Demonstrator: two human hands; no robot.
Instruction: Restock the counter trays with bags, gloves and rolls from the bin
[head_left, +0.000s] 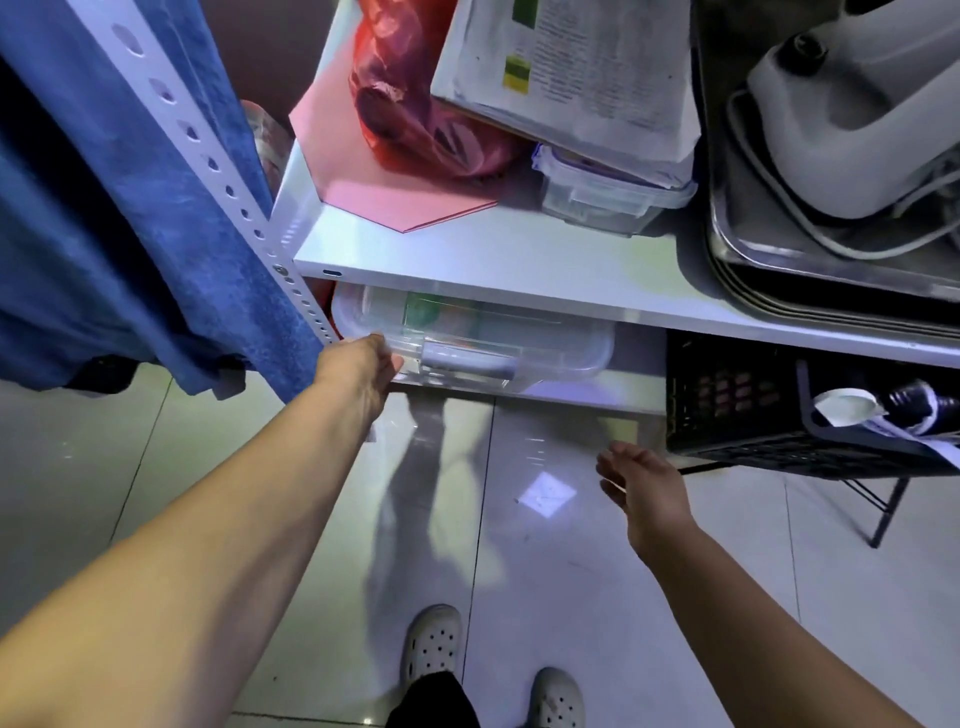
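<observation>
A clear plastic bin with a lid sits on the lower shelf, under the white shelf board. Green and white items show through its wall, too blurred to name. My left hand reaches to the bin's left front corner and touches it; whether the fingers grip it is hidden. My right hand hovers over the floor, below and right of the bin, fingers apart and holding nothing.
On the white shelf board lie a pink board, a red plastic bag, a stack of papers, a small clear container and metal trays. A black crate stands at right. Blue cloth hangs by the perforated post.
</observation>
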